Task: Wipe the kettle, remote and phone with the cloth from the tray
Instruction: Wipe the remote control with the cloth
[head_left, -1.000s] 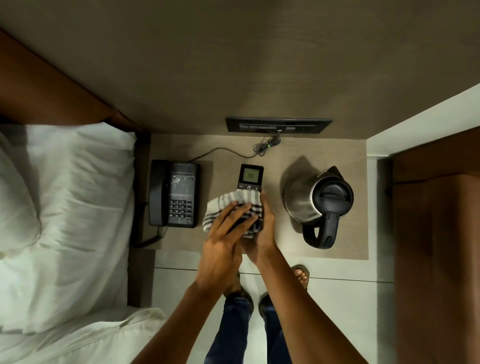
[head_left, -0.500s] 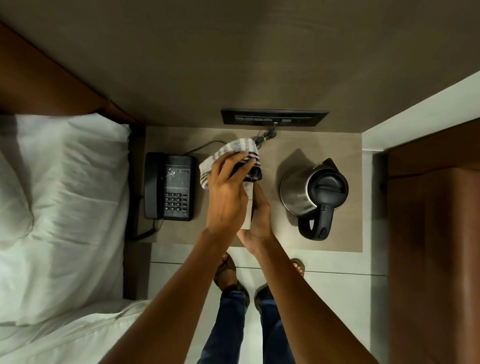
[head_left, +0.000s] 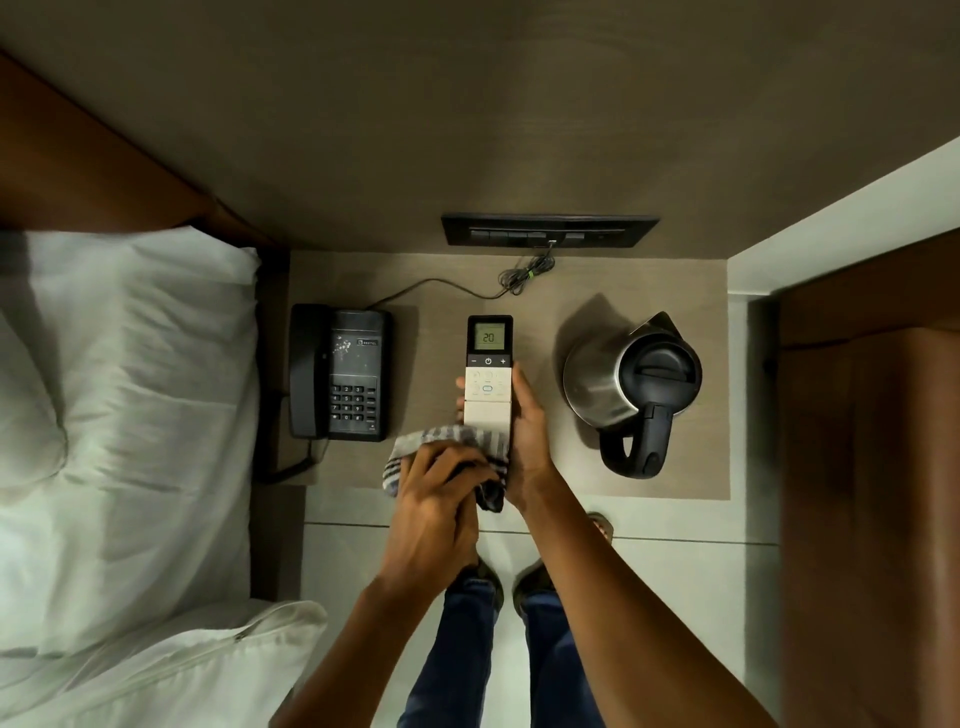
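Note:
My right hand (head_left: 527, 441) grips the lower part of the remote (head_left: 488, 374), a slim unit with a lit screen reading 20 and a white button panel, held above the bedside table (head_left: 550, 478). A striped grey and white cloth (head_left: 467, 439) is bunched under my left hand (head_left: 441, 488), which presses it against the remote's near end. To the left on the table lies the black desk phone (head_left: 340, 374), with whitish specks on its face. The steel kettle (head_left: 631, 387), black lid and handle, stands at the right. No tray is in view.
A black switch panel (head_left: 549, 229) sits on the wall behind the table, with a coiled cable (head_left: 524, 275) running to the phone. A bed with white pillows (head_left: 130, 415) lies at the left. A brown wooden panel (head_left: 872, 467) stands at the right. My legs and feet are below.
My left hand has drawn the cloth down the remote from its screen end to its near end, uncovering the screen and buttons. My right hand still holds the remote.

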